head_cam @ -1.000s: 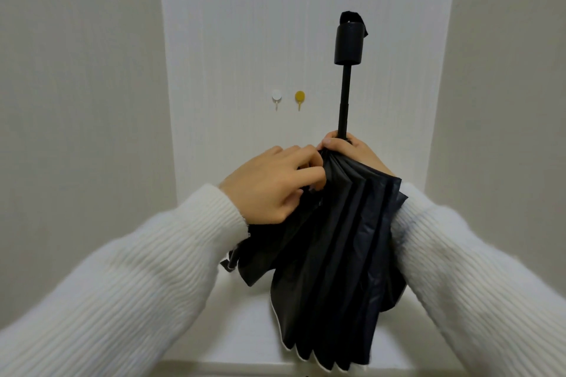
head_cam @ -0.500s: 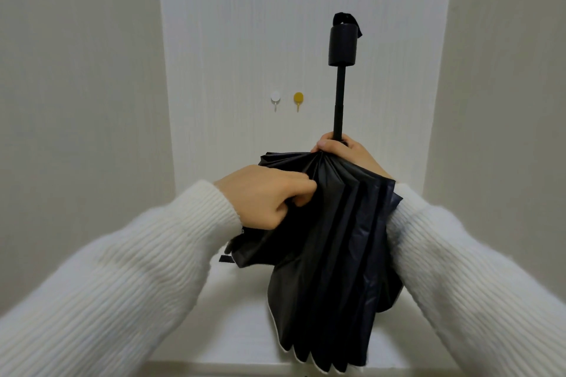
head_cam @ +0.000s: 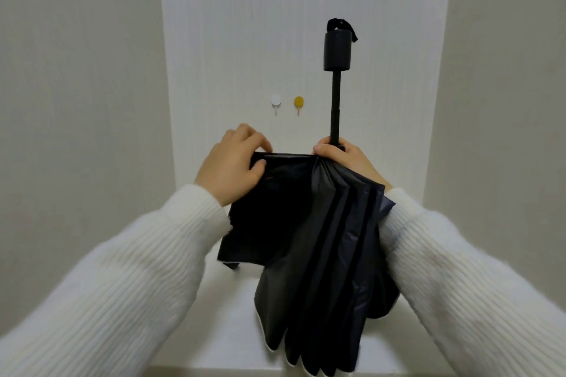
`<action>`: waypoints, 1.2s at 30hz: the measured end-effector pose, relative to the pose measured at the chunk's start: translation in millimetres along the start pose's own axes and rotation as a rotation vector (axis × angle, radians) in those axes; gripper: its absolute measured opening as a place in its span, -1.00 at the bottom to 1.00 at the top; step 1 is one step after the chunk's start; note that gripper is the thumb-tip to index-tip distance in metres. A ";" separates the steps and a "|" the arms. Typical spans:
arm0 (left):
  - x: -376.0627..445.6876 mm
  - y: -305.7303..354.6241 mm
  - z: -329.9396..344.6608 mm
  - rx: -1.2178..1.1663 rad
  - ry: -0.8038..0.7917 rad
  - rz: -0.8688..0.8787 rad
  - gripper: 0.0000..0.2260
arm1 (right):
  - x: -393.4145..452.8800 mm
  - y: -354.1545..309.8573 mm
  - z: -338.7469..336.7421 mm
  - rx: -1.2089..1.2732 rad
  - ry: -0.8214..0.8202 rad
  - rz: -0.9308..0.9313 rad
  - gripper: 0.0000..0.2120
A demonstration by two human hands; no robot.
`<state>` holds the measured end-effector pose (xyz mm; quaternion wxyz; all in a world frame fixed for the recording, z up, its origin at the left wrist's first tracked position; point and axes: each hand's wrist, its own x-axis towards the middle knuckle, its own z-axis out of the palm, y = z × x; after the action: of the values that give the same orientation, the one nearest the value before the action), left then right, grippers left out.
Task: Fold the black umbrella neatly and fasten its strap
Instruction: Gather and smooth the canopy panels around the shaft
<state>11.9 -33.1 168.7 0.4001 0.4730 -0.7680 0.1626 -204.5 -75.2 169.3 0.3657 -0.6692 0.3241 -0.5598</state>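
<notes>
The black umbrella (head_cam: 330,239) hangs canopy down in front of me, its shaft and cylindrical handle (head_cam: 337,50) pointing up. A short black wrist loop sits on top of the handle. My right hand (head_cam: 344,159) is closed around the shaft where the pleats gather. My left hand (head_cam: 232,165) pinches the top edge of one fabric panel and holds it stretched out flat to the left. The other pleats hang in folds on the right. The closing strap is not visible.
A white wall niche lies straight ahead, with a white hook (head_cam: 276,102) and a yellow hook (head_cam: 298,103) on its back wall. A white shelf (head_cam: 226,315) runs below the umbrella. Beige walls close in on both sides.
My left hand has pulled one fabric panel out to the left, spreading it flat away from the shaft. My right hand keeps its grip at the shaft.
</notes>
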 end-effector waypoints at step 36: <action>2.5 -4.2 -2.7 -0.301 -0.003 -0.212 -0.89 | -0.6 -1.4 -3.4 -0.020 0.004 0.027 -0.95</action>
<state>16.2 -35.0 171.8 0.4802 0.4864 -0.7299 0.0020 -207.9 -74.4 170.5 0.3659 -0.6674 0.3390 -0.5529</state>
